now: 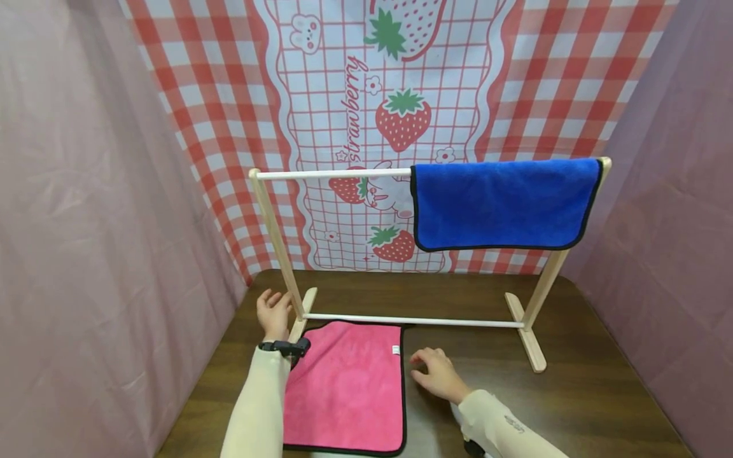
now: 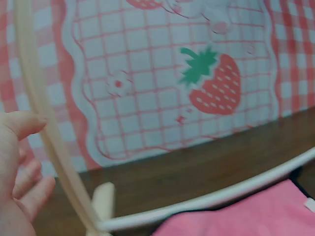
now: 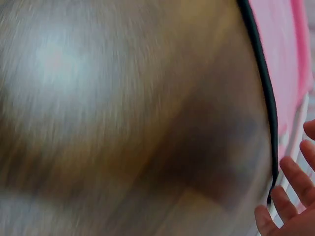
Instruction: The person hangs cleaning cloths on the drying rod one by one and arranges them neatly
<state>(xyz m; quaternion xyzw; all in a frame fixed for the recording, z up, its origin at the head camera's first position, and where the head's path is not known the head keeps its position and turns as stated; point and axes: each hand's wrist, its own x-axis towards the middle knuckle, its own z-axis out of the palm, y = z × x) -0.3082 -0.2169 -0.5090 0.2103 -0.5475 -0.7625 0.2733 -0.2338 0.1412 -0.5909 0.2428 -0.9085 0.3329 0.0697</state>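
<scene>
A pink towel with a black border lies spread on the table, a small white tag at its right edge. My left hand is at the foot of the rack's left wooden post, fingers loosely bent and holding nothing. In the left wrist view the thumb overlaps the post; whether it touches I cannot tell. My right hand, empty with relaxed fingers, is just right of the towel. The right wrist view shows its fingers near the black border. A blue towel hangs over the right part of the top rail.
The wooden rack stands on two feet, the right foot on the brown table. A white lower bar joins its posts just beyond the pink towel. Behind hangs a strawberry-print cloth; pink curtains flank both sides.
</scene>
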